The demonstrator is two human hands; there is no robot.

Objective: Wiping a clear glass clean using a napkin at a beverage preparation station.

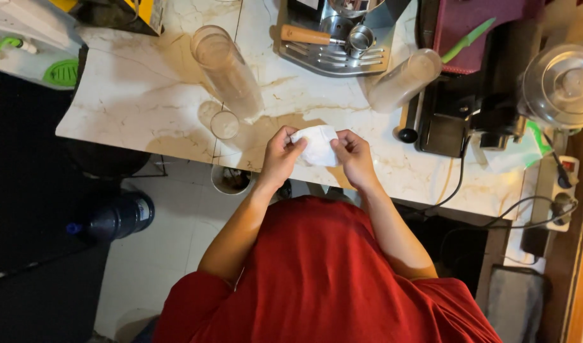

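Head view, looking straight down. The left hand [280, 154] and the right hand [355, 156] are raised just above the near edge of the cream, brown-veined marble countertop [139, 95]. Both hands pinch one small crumpled white piece of paper or cloth [317, 144]; which material cannot be told. The left fingertips [296, 143] grip its left edge and the right fingertips [339, 141] grip its right edge. The white piece sits between the two hands, over the counter's front margin, ahead of the person's red shirt [329, 279].

Items on the countertop:
- A tall clear plastic tumbler [226, 70] stands left of the hands, near them.
- A small round clear lid [225, 124] lies just beside the tumbler's base.
- A second clear tumbler [402, 79] stands to the right, beyond the right hand.
- A metal drip tray [332, 54] at the far edge carries a wood-handled tool with a steel cup [317, 37].
- A green-handled knife [468, 39] rests on a dark red board at the upper right.
- A clear glass domed lid [561, 86] tops an appliance at the far right.

Below the counter, a dark blue water bottle [117, 216] stands on the white tiled floor.
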